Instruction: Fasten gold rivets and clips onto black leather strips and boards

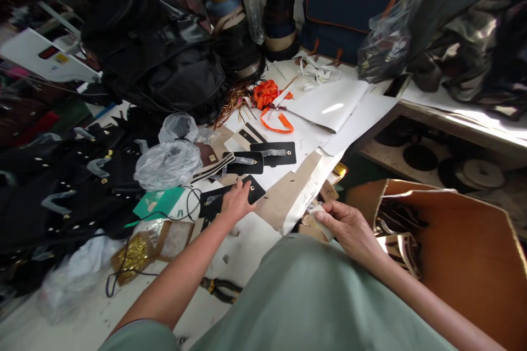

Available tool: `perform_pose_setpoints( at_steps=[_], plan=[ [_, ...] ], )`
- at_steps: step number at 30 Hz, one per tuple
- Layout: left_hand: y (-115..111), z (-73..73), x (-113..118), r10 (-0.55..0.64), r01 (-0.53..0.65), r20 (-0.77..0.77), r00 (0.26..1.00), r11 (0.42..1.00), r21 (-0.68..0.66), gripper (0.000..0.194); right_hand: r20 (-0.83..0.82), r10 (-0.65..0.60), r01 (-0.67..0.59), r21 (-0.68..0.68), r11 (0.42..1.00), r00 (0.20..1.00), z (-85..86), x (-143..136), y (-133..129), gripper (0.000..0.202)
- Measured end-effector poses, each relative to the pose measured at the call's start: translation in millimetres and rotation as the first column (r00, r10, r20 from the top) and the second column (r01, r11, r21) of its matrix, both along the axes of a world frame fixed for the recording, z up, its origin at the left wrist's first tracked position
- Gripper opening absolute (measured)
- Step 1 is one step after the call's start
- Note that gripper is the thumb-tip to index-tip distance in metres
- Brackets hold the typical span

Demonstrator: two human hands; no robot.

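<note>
Across the middle of the frame runs a cluttered white worktable [257,238]. Left of centre, a black panel [257,192] lies under the left hand [237,201], its long axis slanting from lower left to upper right, gold-fitted end rightward; whether those fingers grip is unclear. Right of centre, the right hand [349,227] pinches a white scrap [316,210].

Bag-making workshop, by the look: white bench [256,237] crowded with rolls [281,26], pliers [224,290], gold fittings [135,254], orange ribbon [267,93]; navy bag [349,5] behind.
</note>
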State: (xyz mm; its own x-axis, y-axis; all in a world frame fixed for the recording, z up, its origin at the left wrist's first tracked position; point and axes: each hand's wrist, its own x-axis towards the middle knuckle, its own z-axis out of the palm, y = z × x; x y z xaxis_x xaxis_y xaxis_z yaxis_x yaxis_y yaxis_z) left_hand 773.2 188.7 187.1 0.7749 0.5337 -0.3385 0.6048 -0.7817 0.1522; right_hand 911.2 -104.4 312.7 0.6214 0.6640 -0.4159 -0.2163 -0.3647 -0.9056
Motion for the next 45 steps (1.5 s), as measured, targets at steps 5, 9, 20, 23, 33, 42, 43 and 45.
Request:
perform_pose_setpoints(
  at_steps=[5, 9, 20, 23, 33, 42, 43, 45],
  plan=[
    [-22, 47.0, 8, 0.019, 0.006, 0.204, 0.979, 0.992, -0.126, 0.048, 0.035, 0.045, -0.046, 0.043, 0.998, 0.998, 2.6, 3, -7, 0.047],
    [-35, 77.0, 25, 0.099, 0.055, 0.404, 0.910, 0.934, -0.352, 0.029, 0.016, 0.050, -0.051, 0.094, 0.994, 0.999, 4.3, 5, -12, 0.049],
    [-95, 121.4, 56, 0.511, 0.186, 0.225, 0.830, 0.127, -0.974, 0.062, 0.028, 0.030, -0.039, 0.425, 0.904, 0.999, -4.9, 25, -9, 0.045],
    [-104, 135.7, 63, 0.396, 0.285, 0.300, 0.868, 0.098, -0.954, 0.086, 0.011, -0.013, 0.007, 0.452, 0.892, 1.000, -0.7, 27, -9, 0.040],
    [-104, 171.6, 70, 0.092, 0.330, 0.488, 0.868, 0.627, -0.705, 0.055, 0.012, -0.144, 0.132, 0.334, 0.933, 0.990, 0.2, 22, 1, 0.041],
    [-102, 160.5, 69, 0.219, 0.304, 0.500, 0.838, 0.573, -0.761, 0.039, 0.158, -0.129, 0.089, 0.236, 0.968, 0.979, 4.6, 18, 5, 0.044],
    [-103, 160.6, 70, 0.227, 0.306, 0.500, 0.836, 0.564, -0.767, 0.039, 0.179, -0.129, 0.087, 0.225, 0.970, 0.975, 5.8, 18, 5, 0.044],
    [-105, 161.2, 71, 0.255, 0.297, 0.479, 0.840, 0.523, -0.799, 0.041, 0.200, -0.127, 0.085, 0.206, 0.975, 0.972, 7.7, 17, 7, 0.045]
  ],
)
